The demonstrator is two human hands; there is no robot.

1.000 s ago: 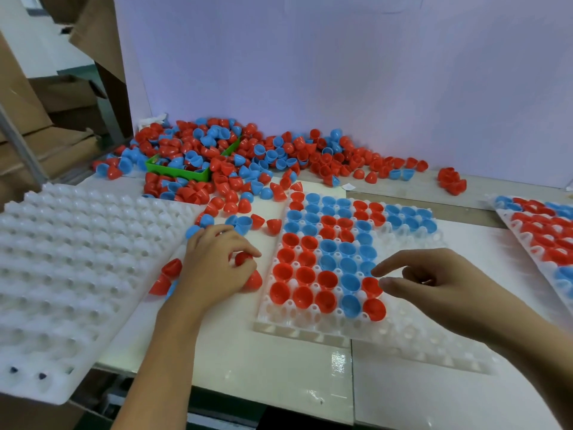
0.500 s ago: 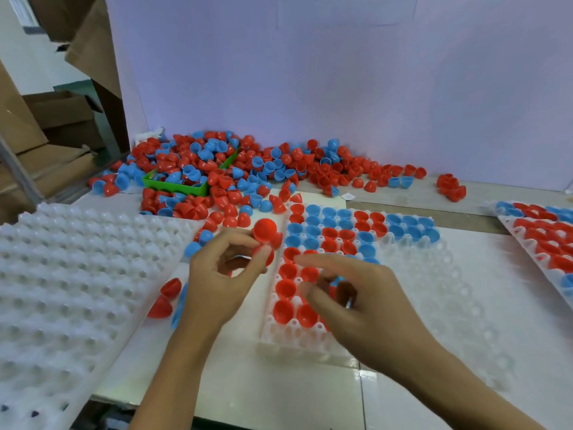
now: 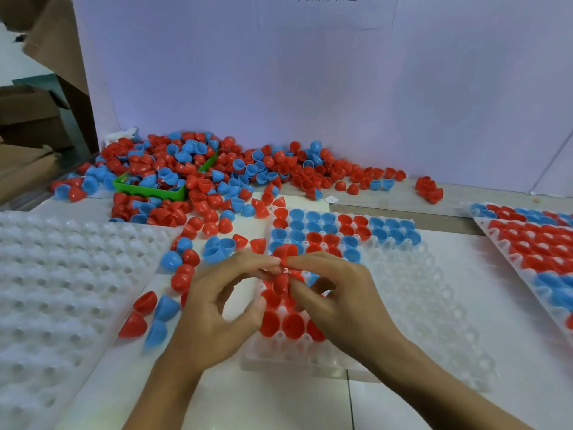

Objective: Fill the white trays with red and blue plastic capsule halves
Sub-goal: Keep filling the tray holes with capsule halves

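Both hands meet over the middle white tray [image 3: 403,293], fingertips together. The left hand [image 3: 214,308] has its fingers curled, and its forefinger and thumb reach a red capsule half [image 3: 286,251] held up at the fingertips. The right hand [image 3: 338,299] pinches a second red half [image 3: 281,283] just below it; how many halves sit between the fingers is hard to make out, since the fingers cover them and the spot is blurred.

The middle tray holds blue and red halves in its far rows and red ones near the hands; several of its pockets are hidden under both hands, and its right part shows bare pockets. An unfilled white tray [image 3: 62,290] lies at the left, cut off by the frame edge. A filled tray [image 3: 533,246] at the right is also cut off. The loose pile of red and blue halves [image 3: 235,175] spreads along the far side of the table [image 3: 279,405], partly burying a green bin [image 3: 148,190]. Cardboard boxes [image 3: 31,119] stand at far left. Printed characters on the white backboard [image 3: 310,72] are cropped at the top and unreadable.
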